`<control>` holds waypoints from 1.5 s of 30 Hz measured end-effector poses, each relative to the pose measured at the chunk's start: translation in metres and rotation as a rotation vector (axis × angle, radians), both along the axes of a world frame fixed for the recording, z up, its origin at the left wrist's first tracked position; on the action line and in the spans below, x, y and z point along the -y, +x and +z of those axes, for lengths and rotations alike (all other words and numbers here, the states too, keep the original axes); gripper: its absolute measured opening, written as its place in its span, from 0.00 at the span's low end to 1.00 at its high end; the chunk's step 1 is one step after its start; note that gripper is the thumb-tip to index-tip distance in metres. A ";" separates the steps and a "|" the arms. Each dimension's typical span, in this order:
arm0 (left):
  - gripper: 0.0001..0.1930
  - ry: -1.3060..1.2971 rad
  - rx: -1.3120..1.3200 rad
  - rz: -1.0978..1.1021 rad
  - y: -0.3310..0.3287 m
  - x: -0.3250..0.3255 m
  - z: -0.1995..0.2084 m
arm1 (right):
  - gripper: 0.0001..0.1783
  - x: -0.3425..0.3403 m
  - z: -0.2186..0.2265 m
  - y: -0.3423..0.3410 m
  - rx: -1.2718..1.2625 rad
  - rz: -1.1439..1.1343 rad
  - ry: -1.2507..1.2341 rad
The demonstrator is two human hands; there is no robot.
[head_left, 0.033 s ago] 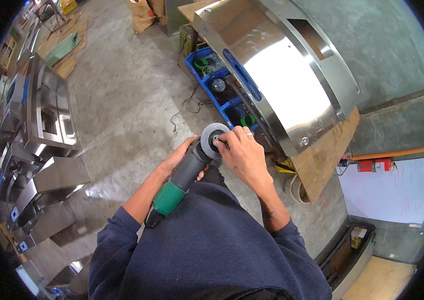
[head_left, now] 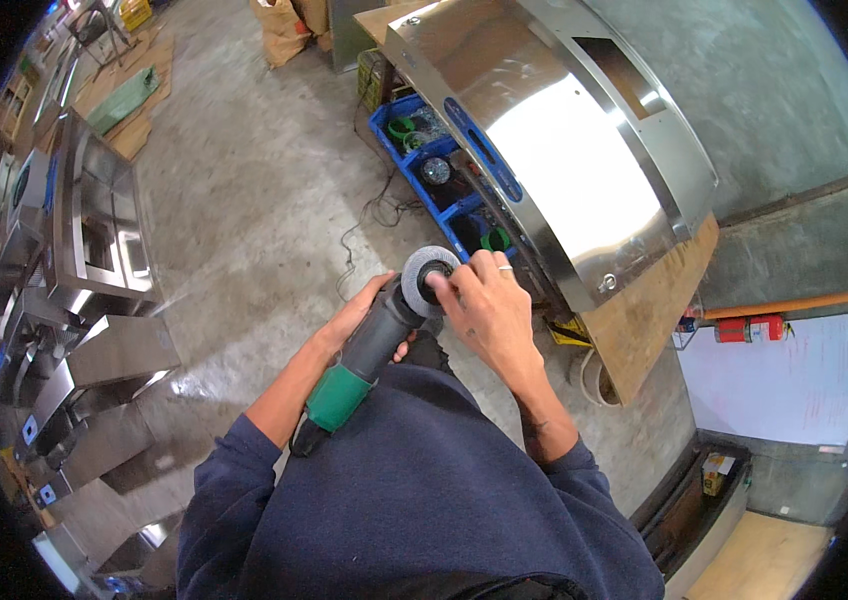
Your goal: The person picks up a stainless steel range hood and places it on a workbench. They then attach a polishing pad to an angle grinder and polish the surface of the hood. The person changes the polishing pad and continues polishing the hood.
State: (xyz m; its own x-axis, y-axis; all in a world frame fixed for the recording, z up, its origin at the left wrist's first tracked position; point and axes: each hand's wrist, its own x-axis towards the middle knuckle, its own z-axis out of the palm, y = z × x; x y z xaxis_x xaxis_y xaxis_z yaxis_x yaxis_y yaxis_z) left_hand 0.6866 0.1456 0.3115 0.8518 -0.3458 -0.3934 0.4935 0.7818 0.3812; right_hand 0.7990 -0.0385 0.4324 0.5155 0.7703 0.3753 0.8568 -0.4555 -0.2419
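An angle grinder (head_left: pixel 382 342) with a dark grey body and a green rear section lies slantwise in front of my torso, its head pointing away and up to the right. My left hand (head_left: pixel 368 302) is wrapped round its body near the head, some fingers hidden beneath. A round grey abrasive disc (head_left: pixel 418 264) is on the grinder's head, facing up. My right hand (head_left: pixel 489 305), with a ring on one finger, has its thumb and fingertips drawn together at the dark centre of the disc. Whatever small part they pinch there is hidden by the fingers.
A large shiny stainless steel housing (head_left: pixel 544 130) rests on a wooden-topped table (head_left: pixel 644 335) to the right. Blue bins (head_left: pixel 419 185) hold green rings and discs beneath its edge. A cable (head_left: pixel 379 210) trails on the floor. Metal housings (head_left: pixel 109 370) line the left side.
My right fingertips have shifted slightly over the disc's centre, covering the bright metal part seen before. My left hand and the angle grinder stay in place.
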 end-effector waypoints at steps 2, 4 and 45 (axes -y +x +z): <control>0.40 0.068 0.025 -0.014 0.006 -0.009 -0.006 | 0.08 -0.001 0.002 0.008 -0.172 -0.003 0.117; 0.41 0.130 -0.008 -0.021 0.008 -0.008 0.008 | 0.12 0.008 0.000 0.008 -0.417 0.033 0.158; 0.37 0.612 0.338 0.221 0.024 0.036 0.138 | 0.12 -0.021 -0.018 -0.031 -0.441 -0.031 1.210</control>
